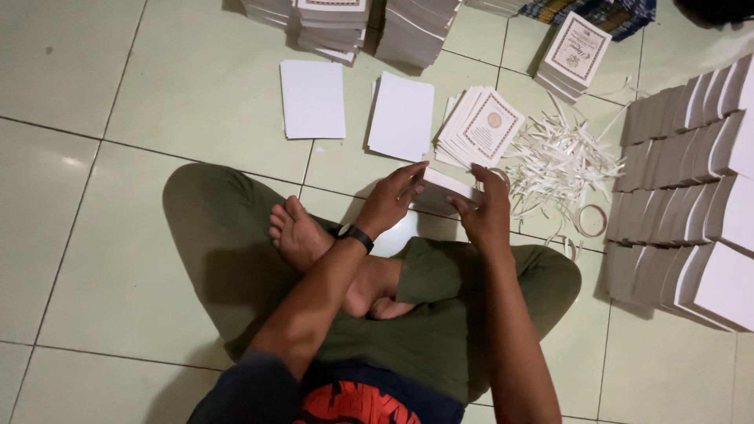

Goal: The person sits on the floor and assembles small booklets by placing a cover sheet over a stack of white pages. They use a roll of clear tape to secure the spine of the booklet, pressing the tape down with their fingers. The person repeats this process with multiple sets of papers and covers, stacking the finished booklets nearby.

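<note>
Sitting cross-legged on a pale green tiled floor (94, 235), a person in olive trousers holds a small white stack of cards (446, 187) between both hands, just above the knees. Left hand (390, 202), with a dark wristband (356, 236), grips the stack's near-left end, its fingers (408, 174) curled together and pressed on the top face. Right hand (485, 210) clasps the opposite end, fingers closed over the edge; the thumbs' position under the stack cannot be made out from this view. Just beyond the held stack lies a fanned pile of printed cards (483, 126) with ornate brown borders, touching or nearly touching a tangle of white paper strips (558, 161). A roll of clear tape (591, 221) rests beside the strips. Farther from the person, two blank white sheets (312, 99) (402, 115) lie flat, side by side and slightly apart. A second bordered card pile (579, 51) sits at upper right, near a patterned dark cloth (605, 14). Tall white paper stacks (334, 23) stand along the top edge, and rows of bundled white packs (691, 188) fill the right margin, leaning in overlapping ranks.
</note>
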